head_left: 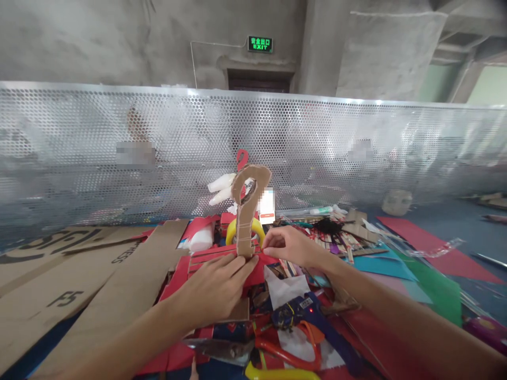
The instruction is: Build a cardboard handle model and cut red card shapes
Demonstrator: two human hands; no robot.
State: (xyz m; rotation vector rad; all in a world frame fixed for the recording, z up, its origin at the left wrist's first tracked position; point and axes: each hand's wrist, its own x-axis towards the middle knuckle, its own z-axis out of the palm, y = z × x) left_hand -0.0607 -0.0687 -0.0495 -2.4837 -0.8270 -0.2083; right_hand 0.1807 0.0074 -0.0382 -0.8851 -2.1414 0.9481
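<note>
A curved cardboard cutout (247,221), shaped like a question mark or a swan's neck, stands upright in front of me. My left hand (216,285) grips it low down, fingers pressed together at its base by the red strips (216,253). Just right of that base is my right hand (291,245), thumb and fingertips drawn into a pinch; whatever is between them is too small to make out. Behind the cutout rise a smaller red curved piece (242,158) and a yellow ring-shaped thing (259,231). White rounded pieces (222,183) show at its left.
A blue glue gun (317,311) with a lit red light lies below my right forearm, beside orange-handled scissors (287,359). Large cardboard sheets (99,274) cover the left side. Coloured paper (431,287) lies right, and a perforated metal screen (178,142) stands behind.
</note>
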